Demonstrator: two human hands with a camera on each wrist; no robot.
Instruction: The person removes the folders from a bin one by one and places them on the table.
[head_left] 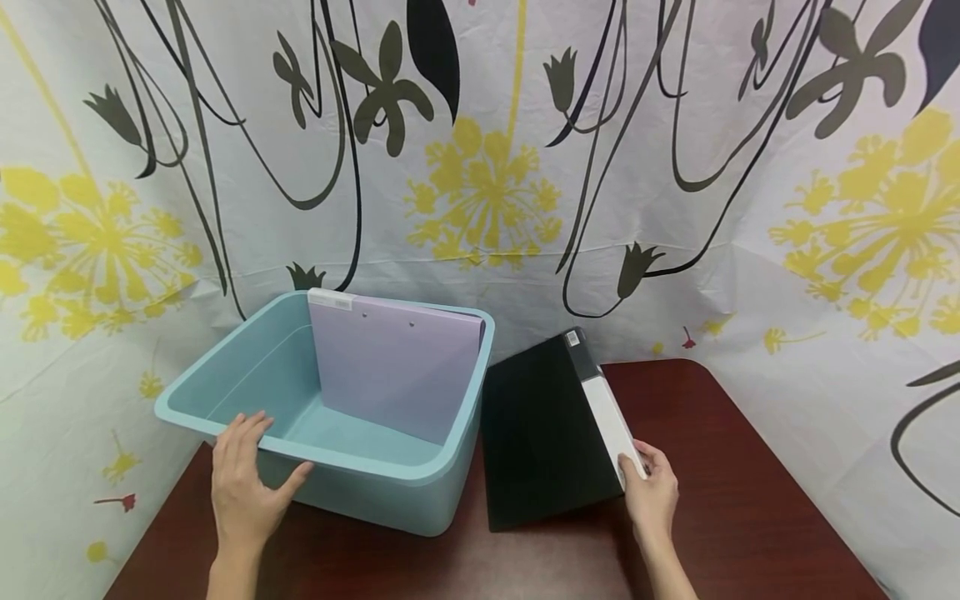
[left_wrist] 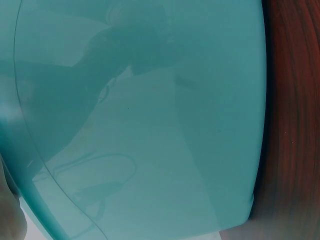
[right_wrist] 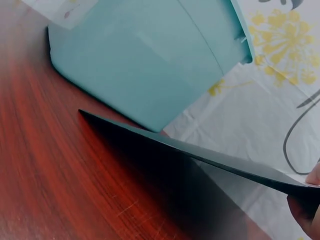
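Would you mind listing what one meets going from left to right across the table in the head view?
Left hand gripping the bin rim → light blue plastic bin → lilac clipboard folder standing inside the bin → black binder → right hand holding the binder's white spine edge.

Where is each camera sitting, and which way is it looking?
Head: high up, looking down at the blue bin, black binder, left hand and right hand.
Left wrist: close against the bin's wall; hardly any hand shows.
Right wrist: low over the table, under the binder; fingers show.
All share the bin.
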